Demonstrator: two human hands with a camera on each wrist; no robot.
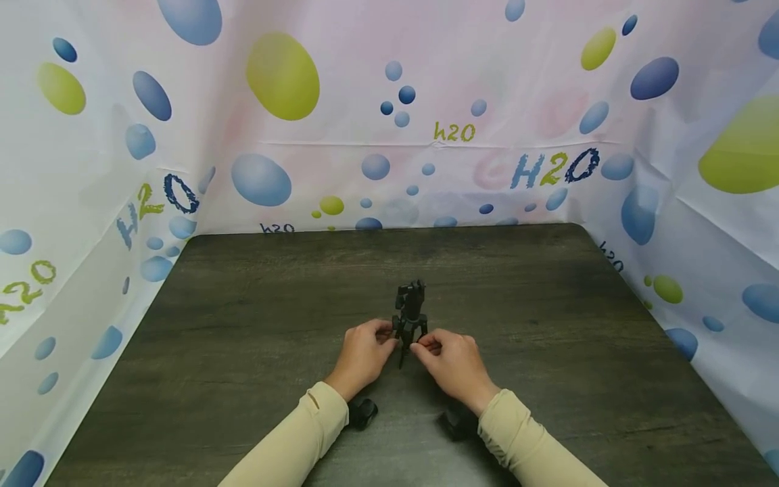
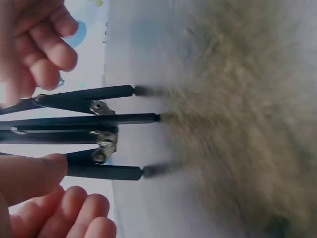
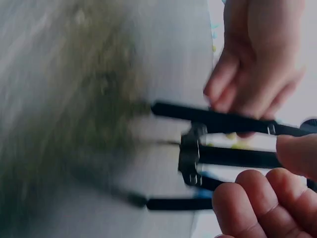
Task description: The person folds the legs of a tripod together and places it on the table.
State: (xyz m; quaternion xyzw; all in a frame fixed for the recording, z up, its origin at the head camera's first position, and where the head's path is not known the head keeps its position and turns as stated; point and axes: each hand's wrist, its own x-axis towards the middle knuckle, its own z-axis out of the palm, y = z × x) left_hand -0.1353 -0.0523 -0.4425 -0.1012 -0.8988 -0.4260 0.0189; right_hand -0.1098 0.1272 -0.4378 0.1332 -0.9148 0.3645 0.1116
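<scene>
A small black tripod (image 1: 411, 301) stands upright between both hands above the table. My left hand (image 1: 359, 355) pinches its left leg; in the left wrist view the thumb (image 2: 47, 171) presses along that leg (image 2: 106, 171). On the other side my right hand (image 1: 458, 365) pinches the right leg, its fingertips (image 3: 233, 206) curled by the leg (image 3: 178, 204) in the right wrist view. The legs are partly spread, and metal-coloured hinge braces (image 2: 106, 144) join them to the centre post. Fingers cover parts of the upper legs.
A dark wood-grain table (image 1: 274, 291) reaches back to a white curtain (image 1: 353, 54) printed with blue and green dots and H2O lettering. Black devices sit at the left wrist (image 1: 363, 414) and the right wrist (image 1: 456, 423), partly hidden.
</scene>
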